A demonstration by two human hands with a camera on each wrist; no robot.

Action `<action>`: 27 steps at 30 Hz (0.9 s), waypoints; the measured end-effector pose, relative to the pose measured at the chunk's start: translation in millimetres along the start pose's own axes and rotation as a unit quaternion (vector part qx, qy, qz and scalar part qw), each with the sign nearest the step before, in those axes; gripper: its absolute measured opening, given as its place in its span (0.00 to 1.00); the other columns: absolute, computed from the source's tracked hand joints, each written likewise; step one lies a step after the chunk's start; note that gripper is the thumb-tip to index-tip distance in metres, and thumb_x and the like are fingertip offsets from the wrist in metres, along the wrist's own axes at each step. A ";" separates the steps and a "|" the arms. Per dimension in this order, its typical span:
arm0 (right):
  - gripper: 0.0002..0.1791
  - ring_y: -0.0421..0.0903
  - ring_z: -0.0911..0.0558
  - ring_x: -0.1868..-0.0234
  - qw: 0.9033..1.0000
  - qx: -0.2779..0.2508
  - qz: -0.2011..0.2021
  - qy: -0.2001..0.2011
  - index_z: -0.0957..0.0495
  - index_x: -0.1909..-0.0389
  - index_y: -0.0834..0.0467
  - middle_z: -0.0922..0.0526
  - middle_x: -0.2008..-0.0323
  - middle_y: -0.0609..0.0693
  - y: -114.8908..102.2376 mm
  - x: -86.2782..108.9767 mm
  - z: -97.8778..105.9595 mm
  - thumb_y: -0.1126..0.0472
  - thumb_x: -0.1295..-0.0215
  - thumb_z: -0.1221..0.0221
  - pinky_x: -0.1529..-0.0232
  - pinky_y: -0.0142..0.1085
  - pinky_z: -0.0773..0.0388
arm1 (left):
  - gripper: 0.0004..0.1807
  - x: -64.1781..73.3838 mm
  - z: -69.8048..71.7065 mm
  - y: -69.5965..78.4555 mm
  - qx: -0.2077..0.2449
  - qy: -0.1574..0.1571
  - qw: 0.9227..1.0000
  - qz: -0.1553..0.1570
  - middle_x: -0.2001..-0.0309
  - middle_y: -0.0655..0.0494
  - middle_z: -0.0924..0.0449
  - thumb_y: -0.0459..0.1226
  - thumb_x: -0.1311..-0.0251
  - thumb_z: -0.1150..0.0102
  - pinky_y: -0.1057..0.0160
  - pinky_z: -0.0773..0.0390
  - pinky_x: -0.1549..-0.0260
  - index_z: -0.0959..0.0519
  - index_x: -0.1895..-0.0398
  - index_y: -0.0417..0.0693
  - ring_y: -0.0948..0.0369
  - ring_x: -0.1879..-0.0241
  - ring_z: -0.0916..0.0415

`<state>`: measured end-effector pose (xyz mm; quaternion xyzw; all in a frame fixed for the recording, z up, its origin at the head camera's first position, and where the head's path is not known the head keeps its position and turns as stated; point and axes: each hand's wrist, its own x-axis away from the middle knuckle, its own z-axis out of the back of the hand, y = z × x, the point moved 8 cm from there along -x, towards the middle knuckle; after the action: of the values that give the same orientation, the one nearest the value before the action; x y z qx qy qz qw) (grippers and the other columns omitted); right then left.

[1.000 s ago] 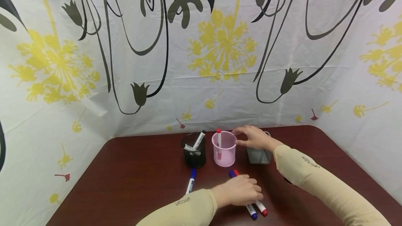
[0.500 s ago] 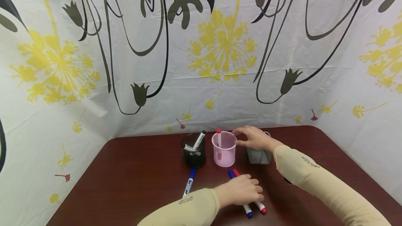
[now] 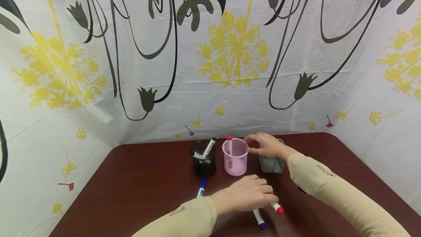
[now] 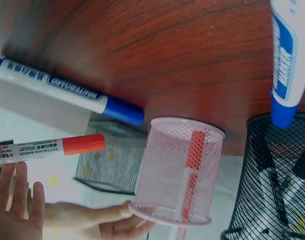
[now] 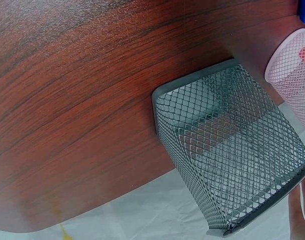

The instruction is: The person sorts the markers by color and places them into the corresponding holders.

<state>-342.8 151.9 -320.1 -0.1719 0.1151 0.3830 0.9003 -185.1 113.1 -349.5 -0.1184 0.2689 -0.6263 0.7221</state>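
My left hand (image 3: 248, 193) holds a red whiteboard marker (image 4: 37, 149) between thumb and fingers, its red cap raised off the table in the left wrist view. Below this hand, a blue marker (image 3: 259, 218) lies on the table, partly hidden by the hand in the head view. My right hand (image 3: 268, 145) grips the right side of the rim of a pink mesh pen cup (image 3: 236, 165), which stands upright. Inside that cup leans another red marker (image 3: 230, 147), cap up.
Left of the pink cup stands a black mesh pen cup (image 3: 204, 171) with black-capped markers (image 3: 209, 147). A second blue marker (image 3: 201, 187) lies in front of it. Behind my right hand is a square dark mesh holder (image 5: 232, 150). A patterned curtain (image 3: 197, 101) borders the table.
My left hand has closed on the red marker beside the blue one and raised it slightly off the table. The blue marker stays behind. My right hand keeps its place at the pink cup.
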 end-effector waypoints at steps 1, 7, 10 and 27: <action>0.20 0.48 0.26 0.57 1.000 0.000 0.000 0.001 0.25 0.53 0.60 0.22 0.58 0.50 0.2 0.1 0.2 0.56 0.46 0.39 0.58 0.46 0.30 | 0.11 1.7 3.9 -1.6 0.005 0.011 1.000 0.003 0.63 0.72 0.27 0.46 0.42 0.49 0.74 0.37 0.61 0.24 0.57 0.66 0.71 0.63 0.33; 0.20 0.48 0.26 0.57 1.000 -0.004 -0.006 -0.001 0.25 0.53 0.60 0.22 0.57 0.50 1.2 1.0 0.2 0.56 0.46 0.39 0.58 0.46 0.30 | 0.11 11.6 19.9 -5.8 0.038 0.042 0.998 0.013 0.64 0.72 0.27 0.45 0.45 0.47 0.74 0.36 0.61 0.22 0.58 0.63 0.70 0.64 0.33; 0.20 0.48 0.26 0.57 1.000 -0.005 -0.008 -0.002 0.25 0.53 0.60 0.22 0.57 0.50 0.6 1.2 0.4 0.56 0.46 0.39 0.58 0.46 0.30 | 0.11 16.2 26.5 -6.3 0.059 0.051 0.997 0.021 0.65 0.72 0.26 0.45 0.45 0.46 0.74 0.36 0.61 0.22 0.58 0.63 0.70 0.65 0.33; 0.21 0.49 0.26 0.57 1.000 -0.005 -0.017 -0.008 0.26 0.52 0.60 0.22 0.57 0.50 1.0 1.2 -0.5 0.56 0.46 0.39 0.59 0.46 0.30 | 0.10 51.9 52.5 -42.0 0.234 0.120 0.958 0.112 0.72 0.67 0.28 0.42 0.47 0.41 0.76 0.36 0.66 0.22 0.62 0.53 0.72 0.71 0.35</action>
<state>-342.7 153.2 -321.2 -0.1749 0.1032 0.3698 0.9066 -188.6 46.2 -297.2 0.1609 0.2112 -0.5967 0.7573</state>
